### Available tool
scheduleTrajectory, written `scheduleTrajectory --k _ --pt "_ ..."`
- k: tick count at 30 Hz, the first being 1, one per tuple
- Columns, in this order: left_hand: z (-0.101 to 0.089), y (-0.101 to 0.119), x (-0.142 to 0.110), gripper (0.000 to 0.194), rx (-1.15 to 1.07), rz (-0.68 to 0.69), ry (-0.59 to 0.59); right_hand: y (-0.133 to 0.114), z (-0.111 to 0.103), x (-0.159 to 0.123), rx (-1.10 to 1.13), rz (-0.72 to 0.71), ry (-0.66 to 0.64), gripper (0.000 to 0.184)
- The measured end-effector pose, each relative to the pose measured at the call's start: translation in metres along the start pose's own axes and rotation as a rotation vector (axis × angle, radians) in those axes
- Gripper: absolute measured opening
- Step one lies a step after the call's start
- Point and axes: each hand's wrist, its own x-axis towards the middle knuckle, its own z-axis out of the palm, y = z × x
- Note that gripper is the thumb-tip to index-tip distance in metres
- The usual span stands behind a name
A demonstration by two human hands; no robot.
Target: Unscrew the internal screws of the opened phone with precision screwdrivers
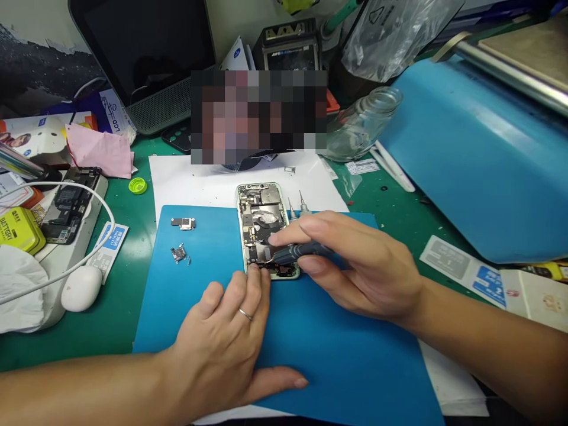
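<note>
Grasping dark-handled screwdriver (299, 253) in right hand (370, 266), resting unclenched left hand (222, 331) at opened smartphone's (265, 220) bottom edge, with bare blue mat (346, 361) nearside.

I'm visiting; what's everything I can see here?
Opened phone: one, pale, centre
Slim tool: one, dark, over phone
Pointed tips: two, silver, beside phone
Loose parts: several, silver, mat's left
Mat: one, blue, centre
Paper: one or more, white, beneath mat
Cap: one, green, left
Jar: one, clear, upper right
Large sheet: one, blue, far right
Screen: one, black, upper left
Cloth: one, pink, left
Second phone: one, dark, left
Box: one, yellow, left edge
Oval device: one, white, left
Table: one, green, beneath
Blurred patch: one, mixed, top middle
Other clutter: too jumbled to count
Left hand: one, ringed, at phone's edge
Right hand: one, gripping tool
</note>
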Motion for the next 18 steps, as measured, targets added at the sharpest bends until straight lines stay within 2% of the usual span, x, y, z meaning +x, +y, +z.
scheduleTrajectory --k 5,11,15,18 --pt "-0.0021 0.0011 0.0008 0.090 0.009 0.007 -0.021 -0.0001 0.0021 0.0017 0.038 -0.027 0.016 0.069" --pt "-0.0035 0.0014 0.0027 0.086 0.017 0.004 -0.037 -0.0057 0.0057 0.0063 0.028 -0.079 0.060 0.062" --pt "-0.0038 0.0014 0.0040 0.086 0.014 0.016 -0.038 -0.0079 0.0055 0.0060 0.027 -0.014 0.058 0.066" --pt "-0.0034 0.0015 0.0041 0.087 0.016 0.015 -0.021 -0.0064 0.0054 0.0047 0.058 0.000 0.068 0.060"
